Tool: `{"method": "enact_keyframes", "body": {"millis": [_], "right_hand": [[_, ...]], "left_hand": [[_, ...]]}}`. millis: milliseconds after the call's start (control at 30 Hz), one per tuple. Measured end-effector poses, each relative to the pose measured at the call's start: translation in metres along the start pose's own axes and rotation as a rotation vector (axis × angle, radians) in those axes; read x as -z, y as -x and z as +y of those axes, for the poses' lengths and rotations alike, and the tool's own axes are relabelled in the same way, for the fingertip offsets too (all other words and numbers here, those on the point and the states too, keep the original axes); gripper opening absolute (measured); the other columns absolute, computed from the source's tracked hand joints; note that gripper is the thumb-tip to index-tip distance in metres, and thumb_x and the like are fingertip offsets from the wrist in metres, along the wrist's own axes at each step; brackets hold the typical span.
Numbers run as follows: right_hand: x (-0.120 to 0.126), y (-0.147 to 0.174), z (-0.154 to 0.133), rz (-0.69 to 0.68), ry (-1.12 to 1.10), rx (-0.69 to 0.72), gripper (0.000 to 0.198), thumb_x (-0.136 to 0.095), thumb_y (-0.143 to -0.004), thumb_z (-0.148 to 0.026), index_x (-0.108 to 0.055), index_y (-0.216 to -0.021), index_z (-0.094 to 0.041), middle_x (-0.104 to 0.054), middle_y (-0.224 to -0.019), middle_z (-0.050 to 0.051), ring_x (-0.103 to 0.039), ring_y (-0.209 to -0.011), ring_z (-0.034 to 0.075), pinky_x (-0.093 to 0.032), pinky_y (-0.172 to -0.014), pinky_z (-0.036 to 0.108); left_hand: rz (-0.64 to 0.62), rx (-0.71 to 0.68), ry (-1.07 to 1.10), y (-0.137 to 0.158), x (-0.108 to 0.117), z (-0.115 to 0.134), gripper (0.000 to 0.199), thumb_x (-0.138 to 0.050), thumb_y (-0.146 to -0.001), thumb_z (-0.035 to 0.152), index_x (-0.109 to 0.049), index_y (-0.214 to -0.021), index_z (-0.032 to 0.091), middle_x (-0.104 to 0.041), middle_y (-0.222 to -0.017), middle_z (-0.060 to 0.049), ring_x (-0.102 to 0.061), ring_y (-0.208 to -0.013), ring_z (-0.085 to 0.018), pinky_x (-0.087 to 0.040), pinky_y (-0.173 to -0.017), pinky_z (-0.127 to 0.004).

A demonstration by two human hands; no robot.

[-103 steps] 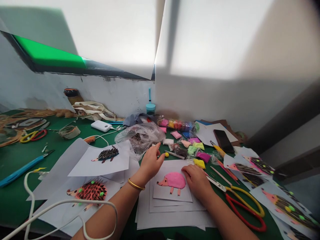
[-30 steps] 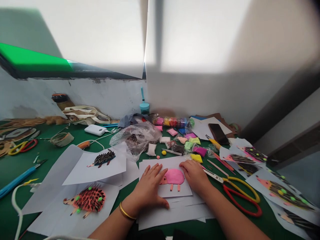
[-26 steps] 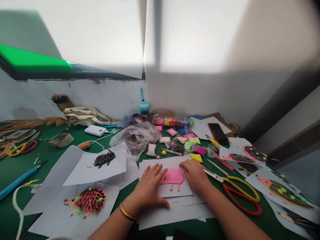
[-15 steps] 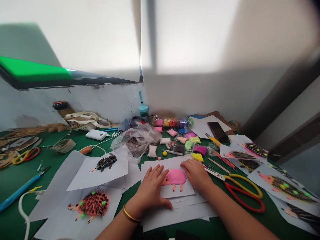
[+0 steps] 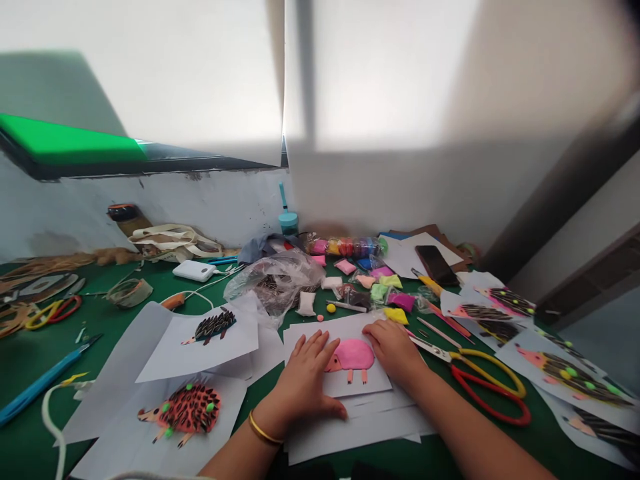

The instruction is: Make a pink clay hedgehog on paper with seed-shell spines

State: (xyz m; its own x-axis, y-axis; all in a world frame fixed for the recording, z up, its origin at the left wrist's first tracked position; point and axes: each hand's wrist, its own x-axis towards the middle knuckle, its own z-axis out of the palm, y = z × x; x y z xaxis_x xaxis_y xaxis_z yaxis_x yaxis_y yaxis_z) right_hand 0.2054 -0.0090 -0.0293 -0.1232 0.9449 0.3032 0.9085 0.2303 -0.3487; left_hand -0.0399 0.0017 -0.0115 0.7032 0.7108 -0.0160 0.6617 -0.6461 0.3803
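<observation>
A pink clay hedgehog (image 5: 356,355) with peach face and legs lies on a white paper sheet (image 5: 345,325) in front of me, on top of several more sheets. My left hand (image 5: 311,373) rests on the left of that sheet, fingers spread and thumb pointing right; it partly hides the hedgehog's face. My right hand (image 5: 395,348) lies over the sheet's right edge with its fingers bent, the tips near the hedgehog's back. What is under the right fingers is partly hidden. A small yellow clay ball (image 5: 331,308) and a peach one (image 5: 321,318) sit just beyond the sheet.
Red-and-yellow scissors (image 5: 487,383) lie at the right, beside finished hedgehog pictures (image 5: 570,373). On the left are a red seed hedgehog (image 5: 187,408), a dark one (image 5: 215,325) and a blue tool (image 5: 45,380). Behind are clay packets (image 5: 380,293), a plastic bag (image 5: 275,280) and a phone (image 5: 435,265).
Both hands keep nearly the same pose on the paper. The whole view has shifted very slightly; nothing was picked up or let go.
</observation>
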Motion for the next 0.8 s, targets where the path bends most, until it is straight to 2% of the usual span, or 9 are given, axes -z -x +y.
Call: {"method": "enact_keyframes", "body": {"millis": [800], "right_hand": [[-0.0021,-0.0002,0.0007,-0.004,0.021,0.003,0.02,-0.048,-0.087,-0.013,-0.065,-0.094,-0.022,-0.065,-0.09,0.004,-0.054,-0.09,0.019,-0.034,-0.083,0.031]], "left_hand": [[0.014,-0.016,0.0,0.0005,-0.002,-0.0024,0.116,-0.069,-0.049,0.073,-0.027,-0.145,0.025,-0.024,-0.151,-0.015,-0.019,-0.139,-0.036,-0.01,-0.112,-0.057]]}}
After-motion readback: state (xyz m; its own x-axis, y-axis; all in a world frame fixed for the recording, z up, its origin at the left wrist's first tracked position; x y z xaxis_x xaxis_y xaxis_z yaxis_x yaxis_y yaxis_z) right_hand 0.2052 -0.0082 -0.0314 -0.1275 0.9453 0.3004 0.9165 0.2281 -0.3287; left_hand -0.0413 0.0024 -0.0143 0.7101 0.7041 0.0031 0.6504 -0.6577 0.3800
